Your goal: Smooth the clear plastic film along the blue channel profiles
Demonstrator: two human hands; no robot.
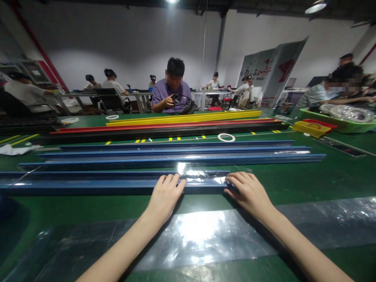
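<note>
Nearest me on the green table lies a long blue channel profile (pixel 96 189), with clear plastic film (pixel 192 176) shining along its right part. My left hand (pixel 167 192) is closed over the profile some way in from its right end, the thumb against the near wall. At that right end, the curled fingers and thumb of my right hand (pixel 248 192) grip the profile. A wide strip of clear plastic film (pixel 235 235) lies flat under my forearms. Just beyond, more blue profiles (pixel 249 159) lie side by side.
Farther back lie a black-and-red profile (pixel 164 130), a yellow profile (pixel 188 118) and a white tape roll (pixel 226 137). A yellow tray (pixel 311 128) and a green bin (pixel 349 124) stand at right. Opposite sits a person in a purple shirt (pixel 158 91) holding a dark object.
</note>
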